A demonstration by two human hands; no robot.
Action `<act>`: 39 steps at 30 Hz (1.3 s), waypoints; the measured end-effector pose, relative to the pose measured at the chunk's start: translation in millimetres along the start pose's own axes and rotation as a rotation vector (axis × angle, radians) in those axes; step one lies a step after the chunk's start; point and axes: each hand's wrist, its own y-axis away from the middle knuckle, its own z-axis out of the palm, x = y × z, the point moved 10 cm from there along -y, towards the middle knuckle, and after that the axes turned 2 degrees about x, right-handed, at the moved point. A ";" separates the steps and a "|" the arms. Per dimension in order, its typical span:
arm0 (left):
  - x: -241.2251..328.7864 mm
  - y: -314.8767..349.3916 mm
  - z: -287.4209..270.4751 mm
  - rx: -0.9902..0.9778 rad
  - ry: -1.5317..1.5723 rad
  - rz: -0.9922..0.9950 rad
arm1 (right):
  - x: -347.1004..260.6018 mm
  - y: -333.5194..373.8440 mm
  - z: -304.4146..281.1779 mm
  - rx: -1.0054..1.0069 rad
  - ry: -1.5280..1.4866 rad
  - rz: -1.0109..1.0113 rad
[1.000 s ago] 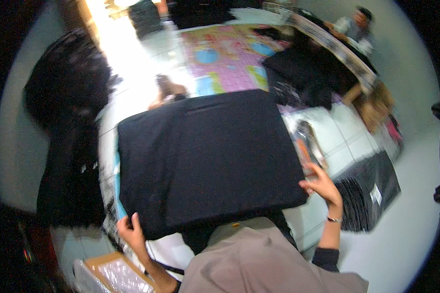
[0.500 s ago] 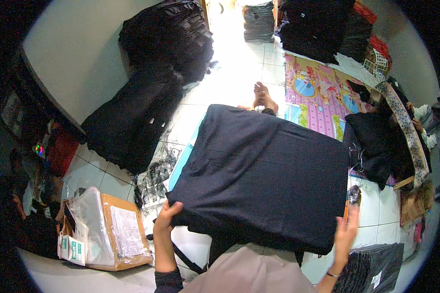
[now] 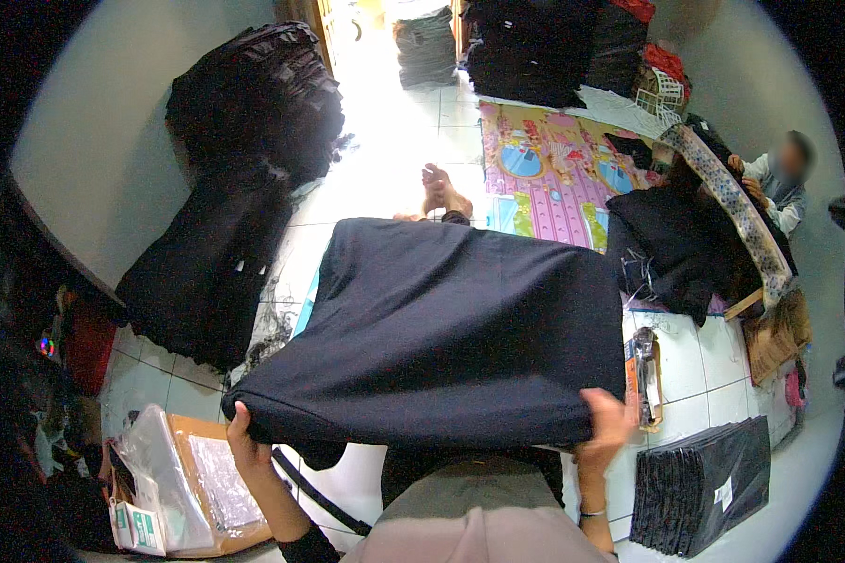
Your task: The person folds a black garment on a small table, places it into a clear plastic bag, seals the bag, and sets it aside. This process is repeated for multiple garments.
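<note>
A large black cloth is spread over my lap, with a light-blue edge of something flat showing under its left side. My left hand pinches the cloth's near left corner, thumb on top, and holds it out to the left. At the near right corner, my right hand is closed on the cloth's edge; it is slightly blurred and its fingers are partly hidden. Beyond the cloth's far edge my bare feet show.
Black garment heaps lie at left. Near left are clear plastic bags on cardboard. A small tool tray and packed black stack stand at right. Beyond lies a colourful mat; another person sits far right.
The cloth's near left corner has been drawn out to the left and nearer me. My right hand, open before, has closed on the right corner. The whole view has shifted.
</note>
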 end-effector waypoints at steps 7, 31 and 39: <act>-28.9 45.3 67.1 -0.935 -0.937 0.160 | 133.5 11.2 -129.9 0.233 0.737 0.187; 248.1 -168.3 284.5 -0.572 -0.175 0.617 | 46.8 -304.5 -191.2 0.248 -0.558 -0.288; 112.5 9.1 -9.7 -0.646 -1.579 0.211 | 223.7 -96.3 -195.4 0.371 -0.659 0.159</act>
